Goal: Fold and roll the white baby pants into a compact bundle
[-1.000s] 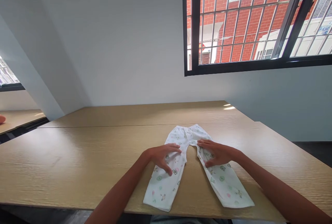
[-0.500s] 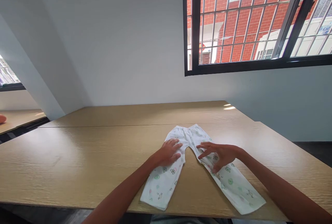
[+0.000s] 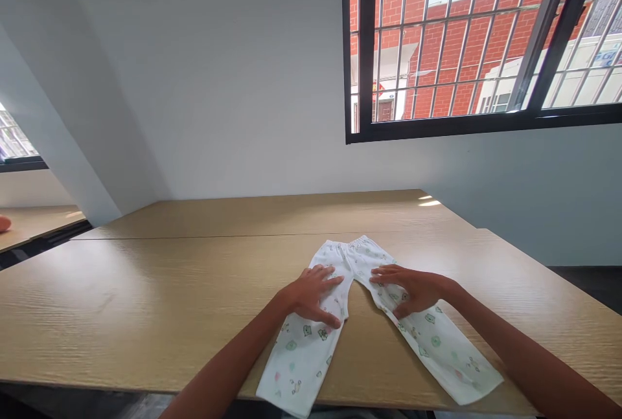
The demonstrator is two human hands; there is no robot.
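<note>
A small pair of white trousers (image 3: 444,351) with a green and pink print lies spread on the wooden table (image 3: 170,309). Its gathered waistband points away from me and the two legs fan apart toward the near edge. My left hand (image 3: 313,293) rests on the upper part of the left trouser leg, fingers spread and thumb stretched toward the inner seam. On the upper part of the other leg lies my right hand (image 3: 411,286), its fingers apart over the cloth. Neither hand grips the fabric.
Behind the table rises a pale wall (image 3: 243,82) with a barred, black-framed window (image 3: 461,124) at upper right. A seam crosses the table toward the back. At far left, a reddish object (image 3: 4,223) sits on another wooden surface (image 3: 43,221).
The left trouser leg has shifted toward me, its hem now reaching over the near edge. My left thumb has spread away from the fingers, and my right hand lies flatter on the cloth.
</note>
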